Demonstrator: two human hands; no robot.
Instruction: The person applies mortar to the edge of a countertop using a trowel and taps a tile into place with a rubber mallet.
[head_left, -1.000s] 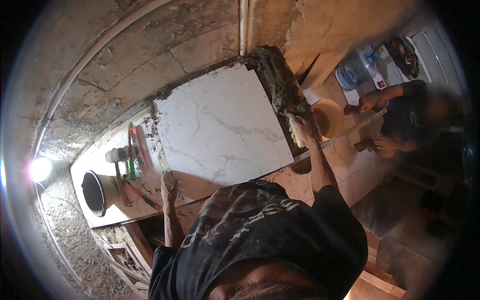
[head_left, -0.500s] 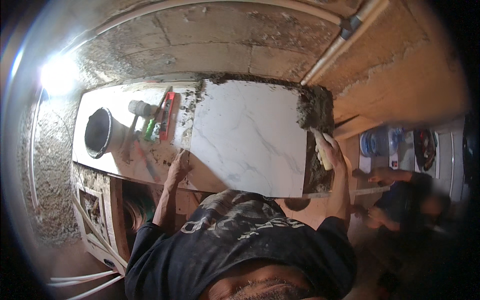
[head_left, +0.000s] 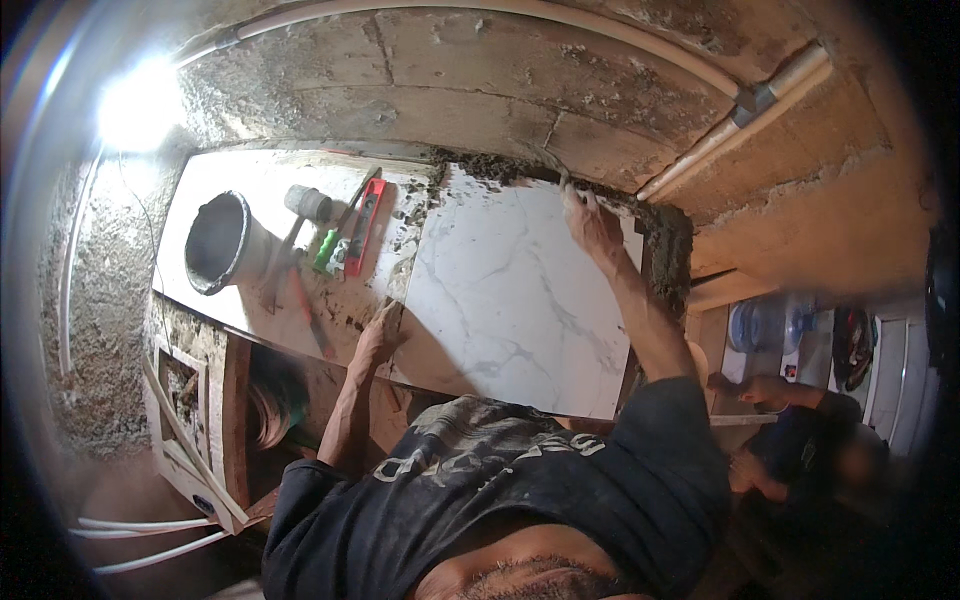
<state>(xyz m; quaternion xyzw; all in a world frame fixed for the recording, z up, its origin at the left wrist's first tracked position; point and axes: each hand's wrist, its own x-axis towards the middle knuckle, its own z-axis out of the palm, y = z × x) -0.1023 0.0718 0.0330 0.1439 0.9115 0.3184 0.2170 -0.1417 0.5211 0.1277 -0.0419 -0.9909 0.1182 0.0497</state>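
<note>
A large white marble-patterned tile (head_left: 510,290) lies on the counter in front of me. My right hand (head_left: 592,222) reaches across it to the back edge, its fingers closed around a trowel (head_left: 551,162) whose grey blade points at the wall. Dark wet mortar (head_left: 482,164) runs along that back edge, with crumbs of it on the tile. My left hand (head_left: 378,335) rests on the counter at the tile's front left corner, fingers laid over the edge and nothing visible in them. More mortar (head_left: 665,255) fills the strip right of the tile.
On the left part of the counter stand a dark bucket (head_left: 217,243), a mallet (head_left: 308,204), a red spirit level (head_left: 367,228) and a green-handled tool (head_left: 327,250). Another person's hand (head_left: 765,392) is at the right, near a blue water bottle (head_left: 755,325). Pipes (head_left: 735,130) line the wall.
My right hand and the trowel have moved from the mortar strip right of the tile to its back edge. My left hand stays near the front left corner.
</note>
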